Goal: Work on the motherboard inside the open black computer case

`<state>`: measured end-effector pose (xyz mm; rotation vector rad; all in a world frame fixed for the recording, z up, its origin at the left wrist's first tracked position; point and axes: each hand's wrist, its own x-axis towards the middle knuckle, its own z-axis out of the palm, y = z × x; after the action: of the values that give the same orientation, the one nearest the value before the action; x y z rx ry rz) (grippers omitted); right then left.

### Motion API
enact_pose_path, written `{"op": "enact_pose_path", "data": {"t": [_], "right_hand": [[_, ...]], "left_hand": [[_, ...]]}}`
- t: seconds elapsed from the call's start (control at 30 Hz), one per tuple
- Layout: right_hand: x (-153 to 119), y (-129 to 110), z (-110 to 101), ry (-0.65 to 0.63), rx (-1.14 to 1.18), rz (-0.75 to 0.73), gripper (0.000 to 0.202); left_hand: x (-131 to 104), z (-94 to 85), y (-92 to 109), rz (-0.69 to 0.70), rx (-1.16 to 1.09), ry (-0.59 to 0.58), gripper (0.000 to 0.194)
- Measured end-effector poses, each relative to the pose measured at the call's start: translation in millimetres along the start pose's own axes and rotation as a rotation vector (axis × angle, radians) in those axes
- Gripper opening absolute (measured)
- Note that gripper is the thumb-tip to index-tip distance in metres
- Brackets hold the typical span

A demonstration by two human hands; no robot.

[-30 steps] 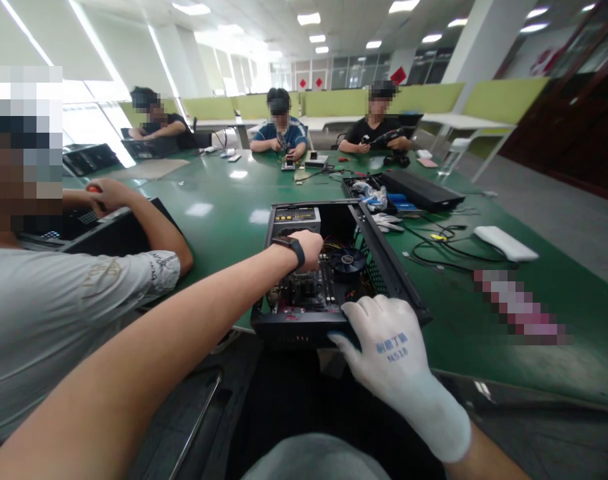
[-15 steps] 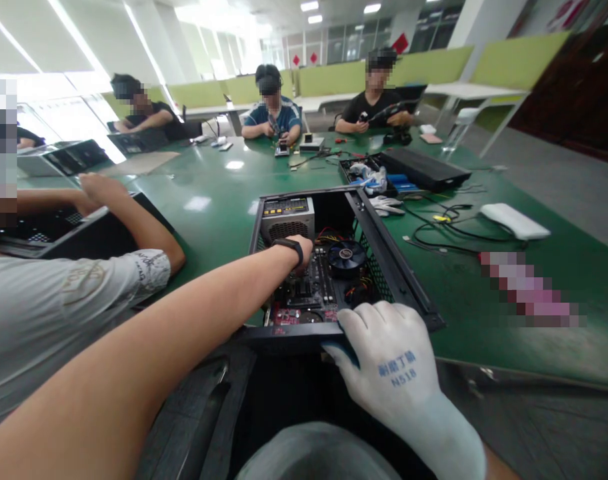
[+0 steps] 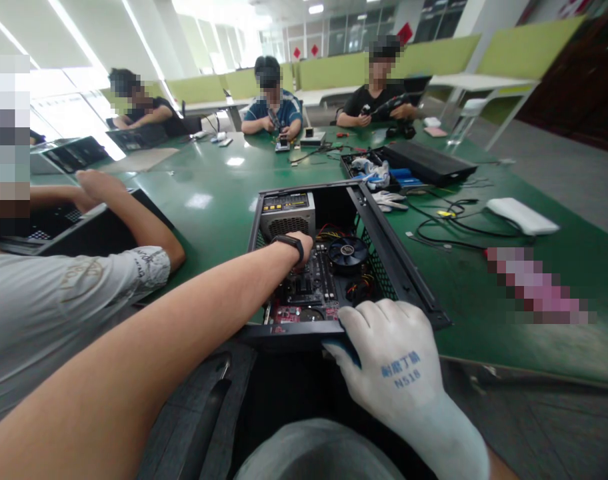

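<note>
An open black computer case point(image 3: 409, 280) lies in front of me at the table's near edge. My left hand point(image 3: 304, 248), bare with a dark wristband, reaches down into it beside the silver power supply point(image 3: 287, 215). Its fingers are hidden behind the wrist, so what they touch does not show. In a white glove, my right hand point(image 3: 389, 340) grips the case's near rim, thumb below and fingers over the top. Inside the case are the motherboard point(image 3: 304, 288), a dark round cooling fan point(image 3: 348, 253) and coloured wires point(image 3: 331, 232).
A co-worker point(image 3: 69, 287) sits close on my left at another black case point(image 3: 149, 212). Several people work across the green table point(image 3: 214, 167). A box point(image 3: 401, 177) with gloves and blue items, black cables point(image 3: 434, 233) and a white object point(image 3: 521, 217) lie on the right.
The view has shifted slightly. My left hand stays inside the case and my right hand keeps its grip on the rim.
</note>
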<state>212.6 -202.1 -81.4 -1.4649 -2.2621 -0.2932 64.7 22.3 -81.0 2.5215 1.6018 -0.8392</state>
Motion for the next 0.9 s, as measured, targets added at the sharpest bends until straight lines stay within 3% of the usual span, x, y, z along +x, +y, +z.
{"op": "enact_pose_path", "data": {"t": [0.9], "right_hand": [[-0.1,0.0,-0.9,-0.019,-0.012,-0.008,0.024]], "left_hand": [[-4.6,-3.8,2.0,-0.013,0.038,-0.01,0.056]]}}
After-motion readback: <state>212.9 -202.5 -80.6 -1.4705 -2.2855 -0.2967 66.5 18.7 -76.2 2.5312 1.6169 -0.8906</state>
